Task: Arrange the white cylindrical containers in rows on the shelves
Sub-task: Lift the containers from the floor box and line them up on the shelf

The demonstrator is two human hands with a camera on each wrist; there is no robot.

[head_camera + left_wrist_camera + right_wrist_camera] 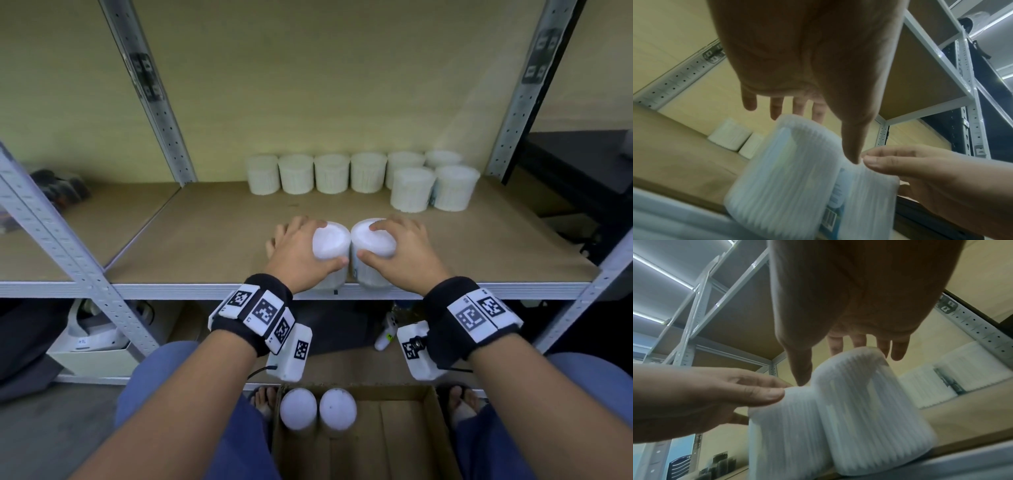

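Two white ribbed cylindrical containers stand side by side, touching, at the front edge of the brown shelf [205,240]. My left hand [331,242] grips the left container [327,279] from above, thumb in front and fingers behind. My right hand [365,240] grips the right container [380,241] the same way. Both containers are blurred in the wrist views: the left container [781,178] and the right container [869,410]. Whether they rest on the board I cannot tell. A row of several containers [330,173] lines the back, with two more [411,190] in front of it at the right.
Perforated grey uprights [157,102] [524,102] frame the bay, and a slanted post [58,233] crosses the front left. On the floor below, a cardboard box [394,438] holds two containers [298,407] between my feet. Oddments sit on the lower shelf.
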